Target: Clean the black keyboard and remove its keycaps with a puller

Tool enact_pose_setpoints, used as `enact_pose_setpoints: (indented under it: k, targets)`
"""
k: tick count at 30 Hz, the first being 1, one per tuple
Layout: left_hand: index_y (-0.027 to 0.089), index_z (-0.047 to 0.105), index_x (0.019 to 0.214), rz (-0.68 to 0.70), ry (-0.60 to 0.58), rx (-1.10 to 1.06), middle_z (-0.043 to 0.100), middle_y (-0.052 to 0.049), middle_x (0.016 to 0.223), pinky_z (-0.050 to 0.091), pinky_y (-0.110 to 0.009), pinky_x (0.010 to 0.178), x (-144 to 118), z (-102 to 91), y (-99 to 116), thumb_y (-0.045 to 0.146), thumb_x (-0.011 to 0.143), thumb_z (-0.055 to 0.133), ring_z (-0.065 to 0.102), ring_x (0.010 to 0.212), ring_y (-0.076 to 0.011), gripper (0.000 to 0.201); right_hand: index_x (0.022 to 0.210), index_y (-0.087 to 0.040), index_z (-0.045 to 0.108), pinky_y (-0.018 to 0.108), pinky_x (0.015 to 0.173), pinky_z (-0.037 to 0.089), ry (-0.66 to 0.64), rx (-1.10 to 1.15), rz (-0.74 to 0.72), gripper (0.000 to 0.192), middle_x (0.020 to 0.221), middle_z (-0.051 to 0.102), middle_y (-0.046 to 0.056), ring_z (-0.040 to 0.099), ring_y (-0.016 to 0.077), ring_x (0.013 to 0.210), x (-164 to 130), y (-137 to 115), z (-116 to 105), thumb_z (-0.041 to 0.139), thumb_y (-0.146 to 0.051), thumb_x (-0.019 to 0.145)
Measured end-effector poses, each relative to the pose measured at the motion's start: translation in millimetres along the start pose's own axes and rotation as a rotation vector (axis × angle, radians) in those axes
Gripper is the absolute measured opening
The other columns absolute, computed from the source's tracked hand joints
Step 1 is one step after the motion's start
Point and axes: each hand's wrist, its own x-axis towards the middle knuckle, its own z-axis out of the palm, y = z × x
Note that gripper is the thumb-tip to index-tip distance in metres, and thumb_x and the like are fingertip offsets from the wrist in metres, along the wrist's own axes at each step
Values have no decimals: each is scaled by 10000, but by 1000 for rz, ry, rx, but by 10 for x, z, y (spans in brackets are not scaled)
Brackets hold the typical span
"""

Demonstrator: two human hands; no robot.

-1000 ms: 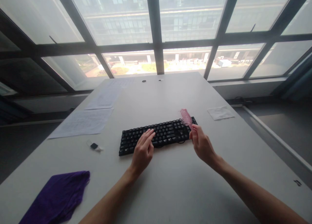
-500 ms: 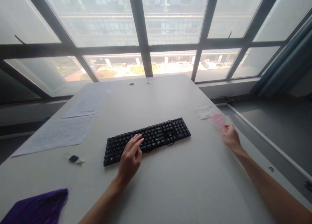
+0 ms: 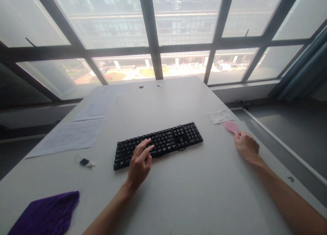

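My left hand (image 3: 140,161) rests over the left half of a black keyboard (image 3: 176,139), fingers stretched out and slightly apart on the keys. The keyboard lies at a slant, its number pad farther back on the right. Near the table's right edge, my right hand (image 3: 246,145) is closed around the handle of a pink hairbrush (image 3: 231,127). The round head with its ring pattern points away from me, close to the table top. Just behind it lies a white cloth or tissue (image 3: 218,117). Most of the handle is hidden in my fingers.
A purple cloth (image 3: 47,213) lies at the front left of the white table (image 3: 184,190). Behind it sits a small dark square item with a clear strap (image 3: 84,162). Paper sheets (image 3: 68,137) cover the left side. Windows (image 3: 185,64) stand beyond the far edge.
My right hand has turned over somewhat, and the brush head now looks flatter and lower. My left hand stays on the keyboard. The whole view has shifted a little.
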Motion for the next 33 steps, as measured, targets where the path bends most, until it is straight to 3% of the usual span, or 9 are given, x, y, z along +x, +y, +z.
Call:
enact_pose_setpoints:
  k: [16,19,23,27,33]
  targets:
    - [207,680,1102,-3,25,-46,601,-94,1349,471,-498,1085,-25,-19,55,21,903,473,537,1282,-255,343,1132,-107,728,387,636,351,15,32,-77,485,1115,665,236,621,323,854,16,142,8,434,-452,961]
    - [202,683,1096,-6,21,-49,609,-94,1339,472,-492,1090,-25,-23,60,13,893,477,538,1282,-252,346,1148,-102,720,384,644,355,76,29,-110,485,1128,659,237,618,325,894,16,167,23,427,-442,963]
    - [206,679,1119,-4,10,-43,643,-87,1296,480,-488,1084,-15,-67,38,15,891,473,563,1253,-245,362,1068,-106,734,396,638,363,261,72,-239,400,1029,663,243,602,335,871,25,162,44,462,-371,944]
    - [206,662,1174,-25,-28,-16,672,-76,1251,482,-467,1087,-6,-139,-15,22,902,474,586,1222,-230,378,1027,-117,725,419,681,403,387,202,-451,310,954,658,234,599,340,862,23,-69,-18,489,-289,926]
    - [200,652,1199,-91,-77,69,668,-79,1257,479,-462,1092,-102,-293,-81,49,924,465,593,1221,-230,365,964,-162,692,385,817,479,418,519,-726,196,918,674,112,618,267,898,-284,-907,-272,510,-217,916]
